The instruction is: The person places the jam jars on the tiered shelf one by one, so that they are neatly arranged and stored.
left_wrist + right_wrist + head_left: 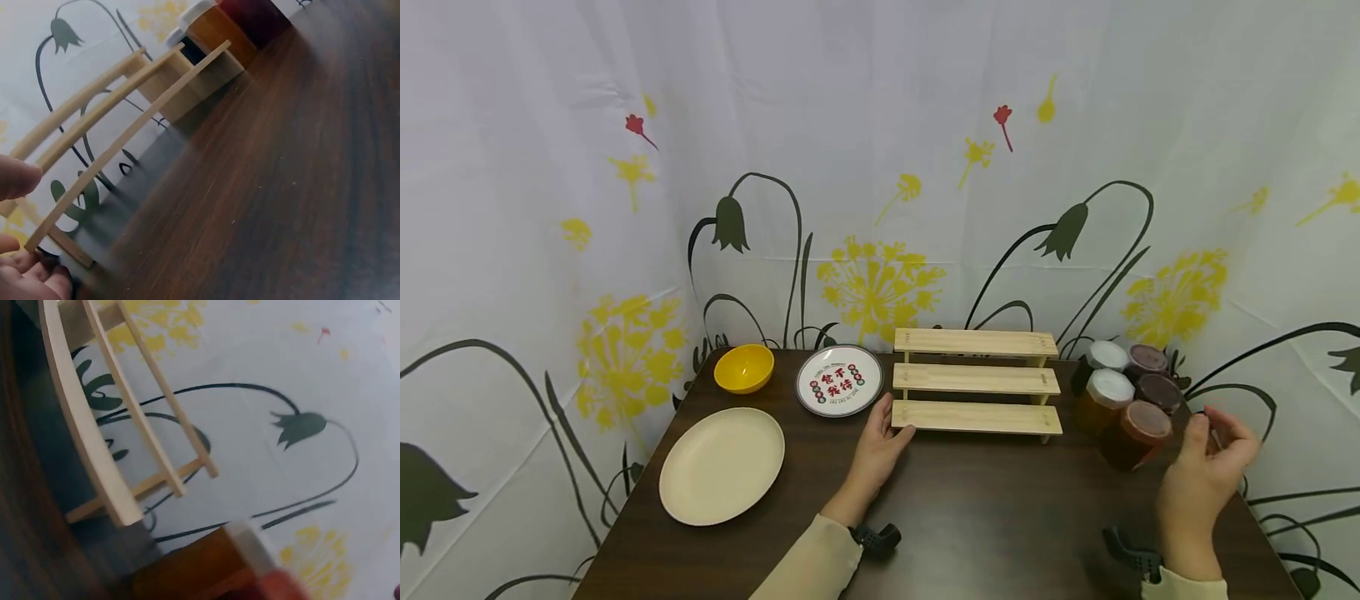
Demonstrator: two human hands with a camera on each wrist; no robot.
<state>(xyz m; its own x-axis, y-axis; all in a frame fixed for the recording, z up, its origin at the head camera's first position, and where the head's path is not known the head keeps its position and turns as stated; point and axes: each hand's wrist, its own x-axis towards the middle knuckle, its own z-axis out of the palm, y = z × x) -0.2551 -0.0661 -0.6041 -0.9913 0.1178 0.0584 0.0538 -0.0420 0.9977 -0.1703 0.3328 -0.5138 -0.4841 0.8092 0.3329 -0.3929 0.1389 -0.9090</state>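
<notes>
A three-step light wooden rack (976, 379) stands at the back middle of the dark table. My left hand (874, 442) grips its left end at the lowest step, thumb at the front corner and fingers beside the end. In the left wrist view the curled fingers (37, 275) lie around the end of the bottom slat. Several lidded jars (1111, 390) cluster right of the rack. Beside the nearest jar, with a reddish lid (1147, 419), my right hand (1202, 479) hovers with loosely bent fingers and nothing in it. In the right wrist view an amber jar (187, 565) shows below the rack.
At the left of the table (985, 508) lie a large cream plate (722, 467), a yellow bowl (744, 369) and a white plate (838, 400) with red characters. A white curtain (865, 125) printed with flowers hangs behind the table and along both sides.
</notes>
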